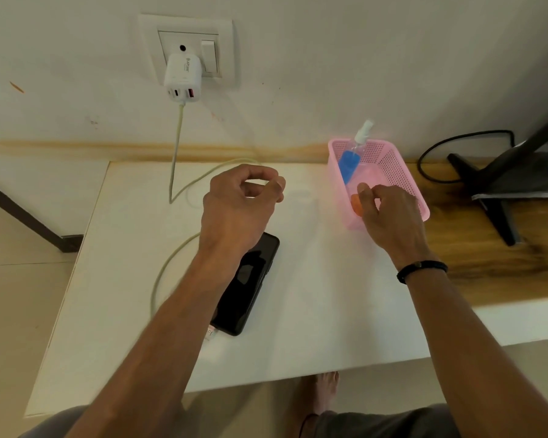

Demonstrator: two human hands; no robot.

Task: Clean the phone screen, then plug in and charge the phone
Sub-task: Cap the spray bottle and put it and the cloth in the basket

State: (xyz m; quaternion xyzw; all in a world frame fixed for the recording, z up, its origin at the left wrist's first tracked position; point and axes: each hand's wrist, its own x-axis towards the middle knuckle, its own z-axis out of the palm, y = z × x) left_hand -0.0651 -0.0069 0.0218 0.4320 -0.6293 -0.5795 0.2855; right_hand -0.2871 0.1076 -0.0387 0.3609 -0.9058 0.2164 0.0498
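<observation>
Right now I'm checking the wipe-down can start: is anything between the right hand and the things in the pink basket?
Nothing visible does. The right hand already reaches into the pink perforated plastic basket, beside the clear spray bottle with a blue label.

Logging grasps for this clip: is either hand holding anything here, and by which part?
Left hand hangs loosely curled above the table, holding nothing. Right hand reaches into the pink basket, fingertips at an orange item; whether it grips it cannot be told.

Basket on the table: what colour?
Pink basket, perforated walls; the head view shows it clearly.
</observation>
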